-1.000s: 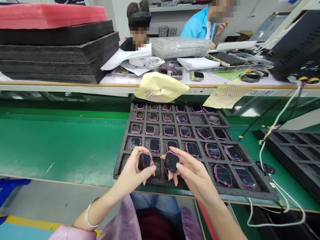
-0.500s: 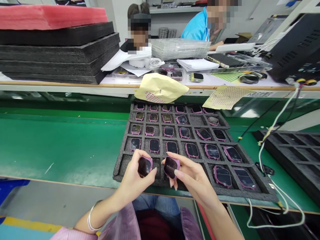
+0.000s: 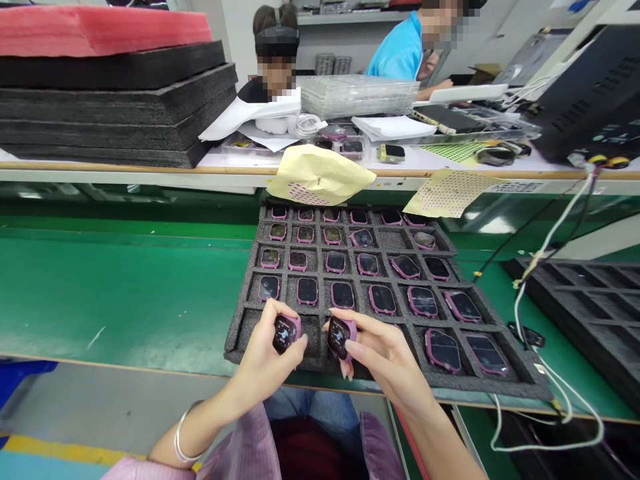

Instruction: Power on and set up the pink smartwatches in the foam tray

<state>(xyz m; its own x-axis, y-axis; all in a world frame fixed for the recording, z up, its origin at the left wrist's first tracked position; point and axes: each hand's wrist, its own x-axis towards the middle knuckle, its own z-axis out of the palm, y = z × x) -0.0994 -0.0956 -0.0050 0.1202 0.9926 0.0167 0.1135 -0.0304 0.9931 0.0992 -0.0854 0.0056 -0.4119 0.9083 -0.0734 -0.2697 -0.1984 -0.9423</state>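
Observation:
My left hand (image 3: 273, 350) grips a purple smartwatch (image 3: 286, 333) without a strap, thumb on its right edge. Another purple smartwatch (image 3: 339, 337) is pinched in my right hand (image 3: 383, 350), with the thumb at its lower right corner. Both screens are lit, showing white and blue marks on black. The two watches are held side by side, apart, above the front row of a dark foam tray (image 3: 240, 333). Dark-screened purple watches lie in most of the tray's compartments, such as the watch (image 3: 383, 299) behind my right hand. My hands hide part of the front row.
A second foam tray (image 3: 575, 300) lies at the right beside white cables (image 3: 520, 313). Stacked black foam (image 3: 100, 107) with a red sheet stands on the shelf at left. Yellow papers (image 3: 320, 177) hang from the shelf edge. Two people sit beyond it.
Both watch screens have gone from dark to lit. My hands keep their grip and have barely moved.

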